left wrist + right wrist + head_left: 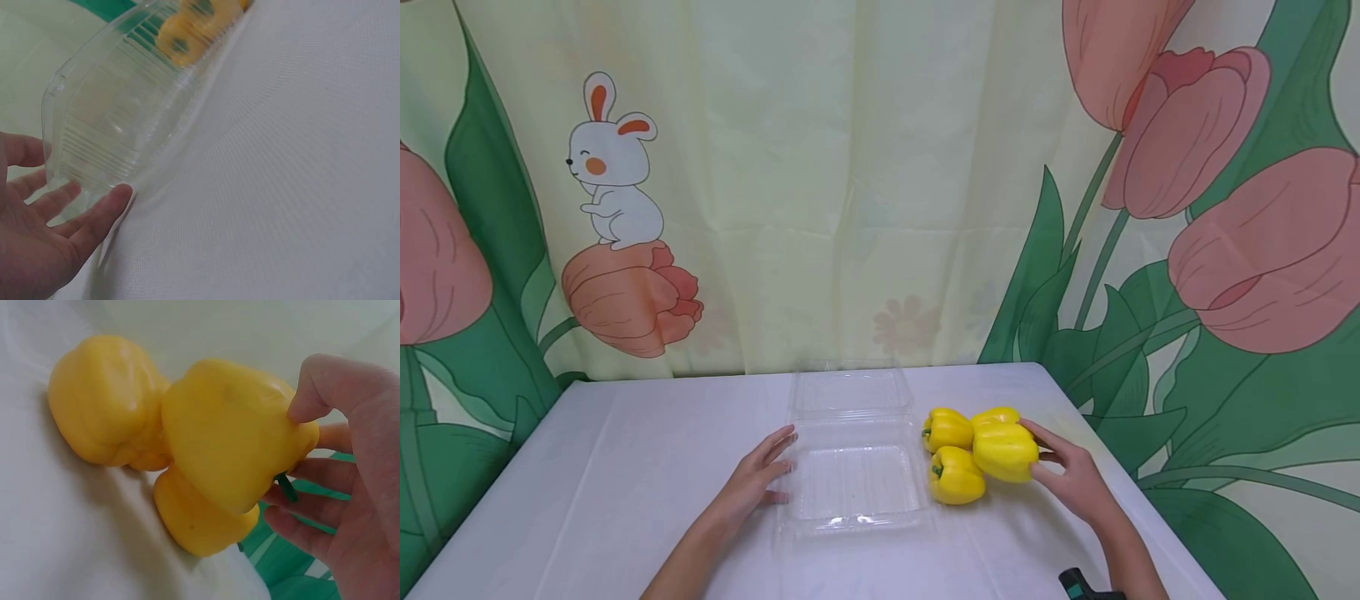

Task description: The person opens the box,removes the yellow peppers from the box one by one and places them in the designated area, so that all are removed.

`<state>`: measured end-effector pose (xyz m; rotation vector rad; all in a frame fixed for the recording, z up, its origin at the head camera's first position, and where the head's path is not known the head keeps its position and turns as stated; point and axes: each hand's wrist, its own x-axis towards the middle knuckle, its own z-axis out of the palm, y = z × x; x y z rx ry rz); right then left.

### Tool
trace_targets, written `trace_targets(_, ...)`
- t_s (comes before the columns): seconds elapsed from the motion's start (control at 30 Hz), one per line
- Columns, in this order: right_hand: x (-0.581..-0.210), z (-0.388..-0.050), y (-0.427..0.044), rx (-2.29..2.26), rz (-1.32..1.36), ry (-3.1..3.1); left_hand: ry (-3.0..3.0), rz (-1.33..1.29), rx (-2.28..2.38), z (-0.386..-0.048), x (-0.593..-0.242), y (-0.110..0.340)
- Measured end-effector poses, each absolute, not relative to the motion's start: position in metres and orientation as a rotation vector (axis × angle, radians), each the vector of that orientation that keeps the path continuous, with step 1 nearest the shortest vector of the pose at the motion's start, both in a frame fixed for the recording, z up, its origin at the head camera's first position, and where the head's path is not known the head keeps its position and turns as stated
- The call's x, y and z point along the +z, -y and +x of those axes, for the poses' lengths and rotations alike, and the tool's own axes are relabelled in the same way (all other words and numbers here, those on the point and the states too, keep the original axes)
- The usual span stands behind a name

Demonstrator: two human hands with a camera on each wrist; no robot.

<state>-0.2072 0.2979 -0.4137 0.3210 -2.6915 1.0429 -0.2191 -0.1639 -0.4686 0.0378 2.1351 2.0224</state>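
My right hand (1071, 477) holds a yellow bell pepper (1005, 452) between thumb and fingers, at the right of a small group. In the right wrist view its green stem (286, 487) points toward the palm, and the pepper is lifted above another bell pepper (203, 519). Two more yellow peppers, one at the back left (947, 429) and one in front (956, 476), lie on the table. A clear plastic clamshell container (859, 479) lies opened out beside them, its lid (850, 392) toward the curtain. At its left edge, my left hand (751, 479) rests with fingers extended against the side.
A white cloth covers the table (625, 483). Behind it hangs a curtain (790, 208) printed with tulips and a rabbit. A dark object (1086, 586) shows at the bottom edge by the right forearm.
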Motion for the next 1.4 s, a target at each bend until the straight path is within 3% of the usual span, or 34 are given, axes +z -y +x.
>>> trace_targets(1.4, -0.432, -0.211, -0.315, 1.191, 0.220, 2.820, -2.123, 0.038, 2.040, -0.220, -0.470, 0.164)
